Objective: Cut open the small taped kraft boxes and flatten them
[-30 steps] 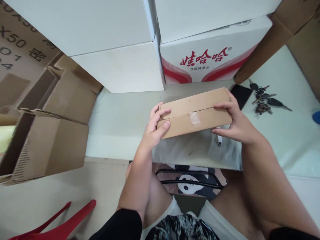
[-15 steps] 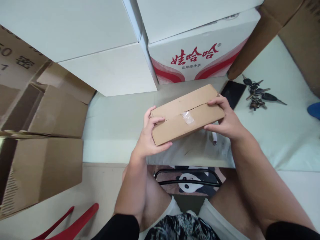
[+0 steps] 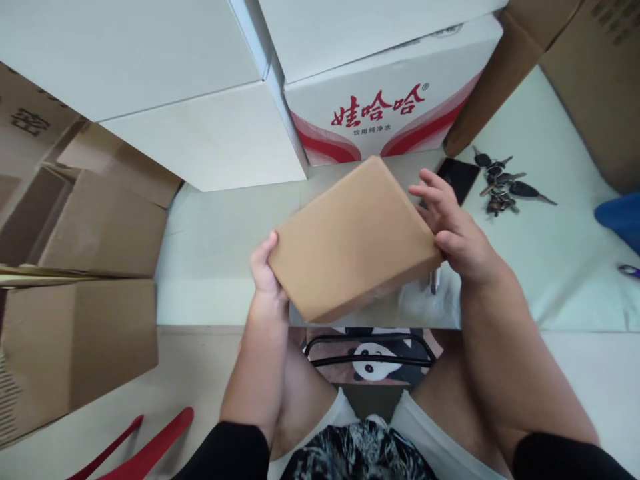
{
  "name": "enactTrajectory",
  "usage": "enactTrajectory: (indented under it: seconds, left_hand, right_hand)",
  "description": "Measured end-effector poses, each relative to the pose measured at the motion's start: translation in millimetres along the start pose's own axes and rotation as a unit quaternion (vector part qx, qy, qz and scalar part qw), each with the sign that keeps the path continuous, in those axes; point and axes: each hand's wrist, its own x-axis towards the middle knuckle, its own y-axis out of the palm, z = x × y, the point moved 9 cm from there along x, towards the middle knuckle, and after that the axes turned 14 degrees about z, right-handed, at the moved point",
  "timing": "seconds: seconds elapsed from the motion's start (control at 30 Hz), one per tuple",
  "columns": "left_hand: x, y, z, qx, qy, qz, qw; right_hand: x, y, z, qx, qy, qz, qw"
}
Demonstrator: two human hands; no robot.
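Observation:
A brown cardboard box [image 3: 350,240] is tilted above the table, with a broad plain face turned up and its edges slightly blurred. At its left end my left hand [image 3: 267,267] is closed on it, the thumb on the near face and the other fingers mostly hidden behind. My right hand [image 3: 455,230] is at the right corner with its fingers spread; its thumb appears to touch the box edge. Under that corner a small shiny metal object [image 3: 435,280] is partly hidden.
A bunch of keys [image 3: 500,180] and a dark phone-like slab [image 3: 459,179] lie right on the pale green tabletop [image 3: 210,280]. White cartons [image 3: 210,140] and a red-and-white carton [image 3: 380,120] stand behind. Open brown cartons [image 3: 110,333] are left; a blue object [image 3: 620,220] is right.
The box has turned so its taped, seamed face no longer shows and a plain face is up. My right hand's fingers have lifted off its top and spread. The view has shifted slightly right.

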Motion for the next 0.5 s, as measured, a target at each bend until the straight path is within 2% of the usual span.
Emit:
enactTrajectory:
  seconds: [0.1,0.17,0.27,0.33,0.5]
  left_hand:
    - [3.2,-12.4,4.5,-0.051,-0.016,-0.050,0.997]
    - [7.3,-20.5,3.2,-0.049,-0.008,-0.059,0.997]
    - [15.8,-22.0,-1.4,-0.005,0.006,-0.002,1.000]
    - [18.8,-21.8,1.4,-0.003,-0.007,0.024,1.000]
    - [16.9,-15.0,26.8,-0.067,-0.099,0.016,0.993]
  right_hand:
    - [1.2,6.2,16.8,0.048,-0.026,0.024,0.998]
    - [1.2,4.0,26.7,0.019,-0.032,0.015,0.999]
    - [-0.2,-4.1,33.8,-0.066,-0.025,-0.030,0.997]
    - [-0.6,-4.5,35.6,-0.087,-0.024,-0.043,0.995]
    - [-1.8,2.2,46.0,-0.162,-0.021,-0.067,0.984]
